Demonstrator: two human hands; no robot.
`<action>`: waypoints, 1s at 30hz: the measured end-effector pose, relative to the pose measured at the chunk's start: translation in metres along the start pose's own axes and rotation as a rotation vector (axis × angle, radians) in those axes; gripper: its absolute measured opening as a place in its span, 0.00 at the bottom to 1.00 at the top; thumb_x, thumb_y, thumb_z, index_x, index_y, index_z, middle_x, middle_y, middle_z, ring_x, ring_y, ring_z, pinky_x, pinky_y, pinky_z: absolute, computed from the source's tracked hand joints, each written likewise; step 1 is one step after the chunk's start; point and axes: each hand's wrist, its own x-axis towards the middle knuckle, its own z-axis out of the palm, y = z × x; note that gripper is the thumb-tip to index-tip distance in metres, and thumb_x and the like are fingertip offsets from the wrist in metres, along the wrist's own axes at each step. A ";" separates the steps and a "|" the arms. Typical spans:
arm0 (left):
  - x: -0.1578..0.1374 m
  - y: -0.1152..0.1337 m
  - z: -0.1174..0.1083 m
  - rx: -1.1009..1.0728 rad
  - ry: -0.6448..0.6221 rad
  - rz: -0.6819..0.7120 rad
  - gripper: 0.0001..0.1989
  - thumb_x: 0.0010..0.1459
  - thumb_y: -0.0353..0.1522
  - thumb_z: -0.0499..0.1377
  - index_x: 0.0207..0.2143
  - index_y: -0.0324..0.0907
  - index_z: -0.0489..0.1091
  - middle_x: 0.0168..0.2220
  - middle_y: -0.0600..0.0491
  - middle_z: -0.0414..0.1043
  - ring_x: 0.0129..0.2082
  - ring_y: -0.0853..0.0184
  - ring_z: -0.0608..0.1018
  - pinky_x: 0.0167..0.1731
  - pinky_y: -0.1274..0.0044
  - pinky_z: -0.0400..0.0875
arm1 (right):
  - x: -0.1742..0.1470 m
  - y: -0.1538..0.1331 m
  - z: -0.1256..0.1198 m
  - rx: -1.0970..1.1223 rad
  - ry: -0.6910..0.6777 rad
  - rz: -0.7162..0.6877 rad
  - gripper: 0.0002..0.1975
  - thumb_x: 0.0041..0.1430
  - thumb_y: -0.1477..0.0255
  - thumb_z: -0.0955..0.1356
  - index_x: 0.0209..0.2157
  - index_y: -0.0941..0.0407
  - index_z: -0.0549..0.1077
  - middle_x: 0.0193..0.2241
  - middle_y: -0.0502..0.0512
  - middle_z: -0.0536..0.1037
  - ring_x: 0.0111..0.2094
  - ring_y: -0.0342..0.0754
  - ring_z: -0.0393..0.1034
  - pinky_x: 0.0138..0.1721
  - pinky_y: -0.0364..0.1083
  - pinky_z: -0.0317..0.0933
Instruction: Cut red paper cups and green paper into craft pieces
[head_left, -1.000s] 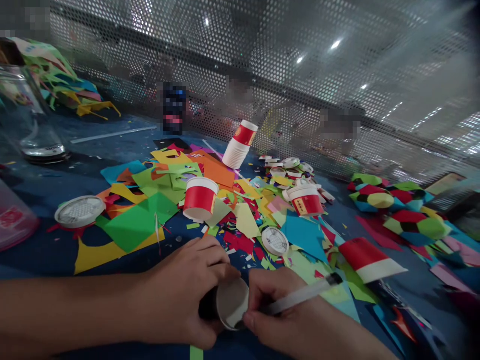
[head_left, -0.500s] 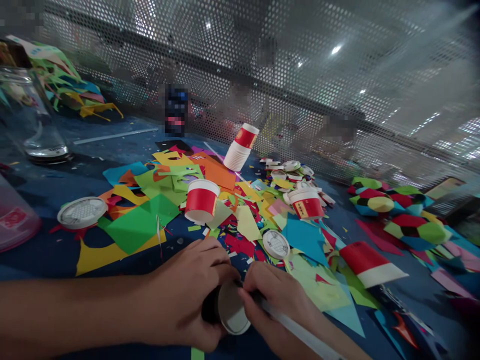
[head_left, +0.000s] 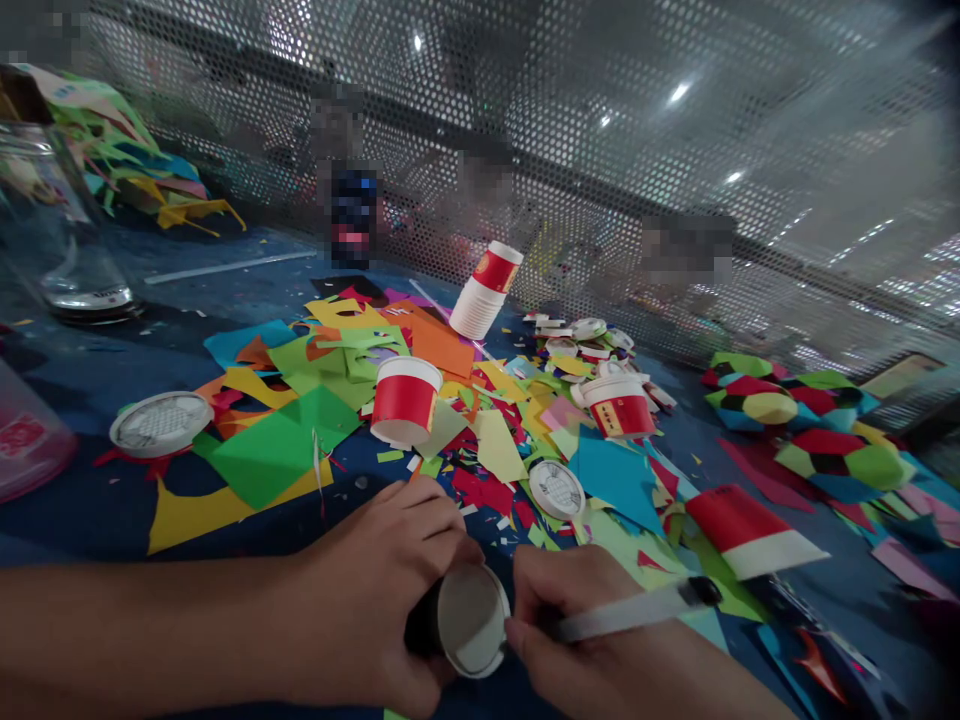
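I have the left hand wrapped round the cup; the right hand, just beside its rim, pinches a pen slanting away rightward.

one head-worn cam; looks forward and down; left hand and right hand close, mesh panel farther off

The left fingers curl inward while the right fingers pinch.
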 end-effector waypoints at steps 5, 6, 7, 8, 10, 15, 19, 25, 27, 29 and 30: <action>-0.001 0.000 0.002 0.028 0.013 0.008 0.19 0.41 0.35 0.66 0.39 0.45 0.70 0.38 0.52 0.70 0.41 0.57 0.70 0.43 0.67 0.66 | 0.006 0.013 0.017 -0.165 0.201 -0.185 0.09 0.59 0.74 0.64 0.24 0.53 0.63 0.19 0.48 0.71 0.20 0.43 0.63 0.21 0.42 0.51; -0.001 -0.001 0.003 0.028 0.010 0.005 0.19 0.41 0.35 0.65 0.39 0.45 0.70 0.38 0.52 0.70 0.41 0.57 0.70 0.43 0.67 0.66 | 0.008 0.014 0.020 -0.137 0.198 -0.223 0.08 0.59 0.75 0.64 0.26 0.53 0.64 0.22 0.49 0.72 0.23 0.44 0.66 0.23 0.42 0.54; -0.001 -0.001 0.003 0.024 0.009 0.002 0.18 0.42 0.35 0.65 0.38 0.45 0.70 0.38 0.52 0.70 0.41 0.57 0.70 0.44 0.67 0.66 | 0.009 0.013 0.023 -0.091 0.181 -0.247 0.06 0.58 0.75 0.64 0.27 0.53 0.65 0.24 0.50 0.74 0.25 0.44 0.68 0.25 0.42 0.57; -0.001 -0.001 0.003 0.017 0.010 0.000 0.17 0.42 0.35 0.65 0.37 0.45 0.69 0.38 0.52 0.70 0.41 0.57 0.70 0.44 0.67 0.66 | 0.010 0.012 0.023 -0.039 0.154 -0.251 0.05 0.57 0.76 0.65 0.28 0.53 0.66 0.26 0.50 0.75 0.26 0.44 0.69 0.26 0.41 0.59; 0.000 -0.001 0.003 -0.002 0.006 0.004 0.16 0.42 0.35 0.65 0.36 0.45 0.69 0.37 0.52 0.70 0.41 0.57 0.69 0.44 0.67 0.66 | 0.009 0.009 0.021 0.058 0.058 -0.212 0.05 0.54 0.77 0.67 0.28 0.53 0.68 0.27 0.48 0.77 0.27 0.44 0.70 0.27 0.41 0.60; 0.000 0.000 0.001 -0.015 -0.011 -0.030 0.19 0.41 0.36 0.66 0.38 0.45 0.69 0.37 0.53 0.70 0.40 0.59 0.69 0.43 0.68 0.65 | 0.000 0.008 0.008 0.039 -0.054 -0.051 0.08 0.50 0.81 0.67 0.23 0.53 0.68 0.21 0.45 0.75 0.23 0.42 0.67 0.22 0.39 0.55; -0.001 0.000 0.002 -0.013 0.009 -0.017 0.19 0.43 0.35 0.65 0.40 0.45 0.68 0.39 0.52 0.69 0.42 0.58 0.69 0.43 0.68 0.64 | 0.003 0.010 0.010 -0.060 0.149 -0.022 0.09 0.56 0.76 0.66 0.23 0.53 0.67 0.19 0.47 0.73 0.20 0.43 0.63 0.20 0.41 0.52; 0.000 0.000 0.003 -0.022 -0.014 -0.049 0.18 0.40 0.35 0.66 0.35 0.44 0.67 0.38 0.53 0.68 0.41 0.58 0.68 0.43 0.66 0.63 | 0.005 0.001 0.011 0.099 -0.038 -0.073 0.06 0.51 0.79 0.70 0.28 0.52 0.71 0.26 0.46 0.78 0.25 0.42 0.69 0.25 0.40 0.58; 0.000 0.000 0.002 -0.028 -0.009 -0.039 0.20 0.40 0.35 0.66 0.38 0.44 0.67 0.39 0.53 0.68 0.42 0.58 0.68 0.44 0.65 0.62 | 0.000 0.001 0.007 0.092 -0.105 -0.079 0.08 0.50 0.81 0.69 0.27 0.52 0.72 0.26 0.46 0.78 0.26 0.43 0.70 0.26 0.39 0.59; 0.000 0.000 0.002 -0.024 0.003 -0.038 0.21 0.40 0.35 0.65 0.39 0.44 0.67 0.39 0.53 0.69 0.42 0.58 0.68 0.44 0.65 0.63 | -0.003 0.003 0.003 0.027 -0.112 -0.064 0.09 0.51 0.81 0.68 0.24 0.53 0.70 0.23 0.46 0.77 0.24 0.43 0.69 0.24 0.40 0.57; -0.001 0.000 0.002 -0.020 0.004 -0.043 0.20 0.41 0.34 0.65 0.39 0.44 0.67 0.39 0.52 0.69 0.42 0.58 0.68 0.43 0.66 0.63 | -0.004 0.004 0.002 -0.019 -0.076 -0.059 0.09 0.51 0.81 0.67 0.23 0.53 0.68 0.21 0.46 0.75 0.22 0.43 0.67 0.22 0.40 0.55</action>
